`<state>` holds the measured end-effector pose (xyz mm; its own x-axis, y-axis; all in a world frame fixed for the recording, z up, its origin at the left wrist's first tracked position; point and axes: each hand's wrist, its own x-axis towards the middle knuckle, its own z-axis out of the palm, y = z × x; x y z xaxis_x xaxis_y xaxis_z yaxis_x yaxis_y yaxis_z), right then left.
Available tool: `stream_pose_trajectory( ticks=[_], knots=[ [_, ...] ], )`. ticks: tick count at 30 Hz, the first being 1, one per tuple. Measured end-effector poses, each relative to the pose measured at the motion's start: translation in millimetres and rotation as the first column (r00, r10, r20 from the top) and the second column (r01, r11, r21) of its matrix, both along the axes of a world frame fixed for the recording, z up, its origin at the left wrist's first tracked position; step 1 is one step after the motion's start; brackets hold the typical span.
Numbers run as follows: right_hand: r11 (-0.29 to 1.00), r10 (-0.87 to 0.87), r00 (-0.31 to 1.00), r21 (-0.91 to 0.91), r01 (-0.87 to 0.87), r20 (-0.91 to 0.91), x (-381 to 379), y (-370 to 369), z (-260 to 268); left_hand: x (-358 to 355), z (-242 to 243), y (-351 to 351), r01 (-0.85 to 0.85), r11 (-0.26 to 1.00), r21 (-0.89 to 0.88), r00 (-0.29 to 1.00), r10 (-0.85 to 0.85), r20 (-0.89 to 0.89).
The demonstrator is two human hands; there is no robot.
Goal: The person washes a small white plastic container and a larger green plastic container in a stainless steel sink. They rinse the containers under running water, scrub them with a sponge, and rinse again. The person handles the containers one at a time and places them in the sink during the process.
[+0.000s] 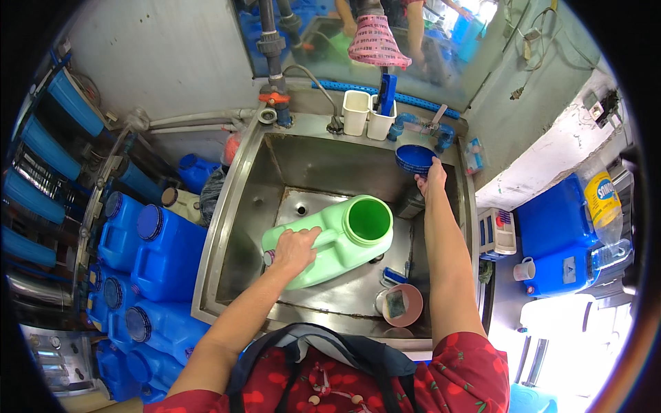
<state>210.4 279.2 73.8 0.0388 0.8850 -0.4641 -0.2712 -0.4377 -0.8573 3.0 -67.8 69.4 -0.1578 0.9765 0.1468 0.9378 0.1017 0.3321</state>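
A light green plastic jug (pixel 325 242) lies tilted in a stainless steel sink (pixel 330 308), its wide uncapped mouth facing up and to the right. My left hand (pixel 295 249) is closed around the jug's handle. At the sink's back right, my right hand (pixel 433 178) grips a round blue screw cap (pixel 414 159) by its edge, with the hollow side up. A pink cup (pixel 411 305) with a sponge (pixel 396 303) stands near the sink's front right, and a blue-backed brush (pixel 395 275) lies just behind it.
Several blue jugs (pixel 168 258) are stacked left of the sink. White plastic holders (pixel 356 112) and a blue pipe (pixel 408 124) line the back ledge. A pink-wrapped fitting (pixel 377 44) hangs above. Right of the sink are a small rack (pixel 498 232), a mug (pixel 524 269) and a large blue container (pixel 555 222).
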Motion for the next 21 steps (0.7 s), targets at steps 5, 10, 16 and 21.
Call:
stream_pose_trajectory(
  ticks=[5, 10, 16, 21],
  knots=[
    [0.938, -0.291, 0.877, 0.068, 0.341, -0.382, -6, 57, -32, 14, 3, 6, 0.049, 0.998, 0.029, 0.999, -0.049, -0.007],
    [0.949, -0.293, 0.934, 0.058, 0.311, -0.206, -31, 18, 5, 12, 3, 1, 0.031, 0.999, 0.013, 1.000, -0.031, -0.003],
    [0.408, 0.619, 0.335, 0.074, -0.910, 0.710, -34, -145, 42, -2, -1, 8, 0.046, 0.999, -0.008, 0.998, -0.045, 0.034],
    [0.046, 0.579, -0.126, -0.186, -0.981, 0.805, 11, -162, 7, 16, 27, 18, 0.224, 0.974, 0.029, 0.971, -0.221, -0.097]
  ],
)
